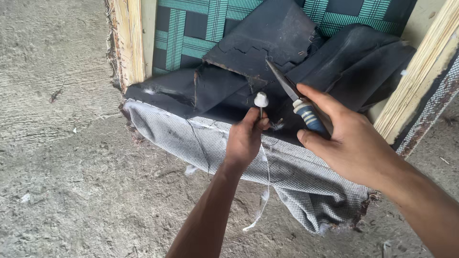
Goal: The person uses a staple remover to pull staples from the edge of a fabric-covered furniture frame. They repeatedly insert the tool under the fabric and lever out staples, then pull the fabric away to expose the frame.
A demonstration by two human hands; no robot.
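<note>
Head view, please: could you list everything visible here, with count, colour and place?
wooden frame: one, pale wood, rails at upper left and along the right.
webbing: one panel, green and black check, inside the frame at top.
black sheet: one, black, torn and folded back, centre.
grey cloth: one, grey fine weave with frayed edges, hanging below the black sheet.
loose thread: one, white, dangling below the left hand.
floor: rough grey concrete, left and bottom.
pliers: one, pointed dark nose, blue and white striped handle, in the right hand.
pin: one, white round head, pinched by the left hand.
left hand: one, centre.
right hand: one, right of centre.
</note>
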